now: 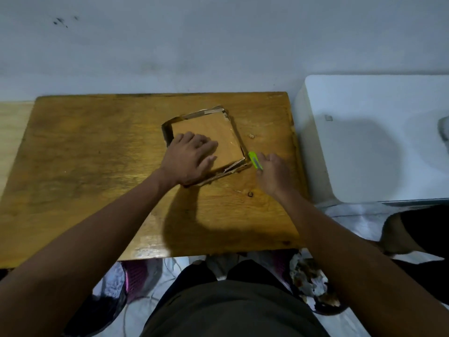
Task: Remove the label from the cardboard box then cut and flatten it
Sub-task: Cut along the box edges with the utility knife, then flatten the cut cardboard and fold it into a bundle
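A brown cardboard box (213, 132) lies squashed nearly flat on the wooden table (97, 166), right of centre, with torn layered edges along its near and far sides. My left hand (192, 158) presses flat on its near-left part, fingers spread and straight. My right hand (274, 173) grips a bright green utility knife (255, 160), whose tip sits at the box's near-right corner. No label is visible on the box's upper face.
A white appliance-like block (374, 137) stands close against the table's right edge. A pale wall runs behind the table. A small scrap (251, 136) lies right of the box. Cloth and bags lie on the floor below the near edge.
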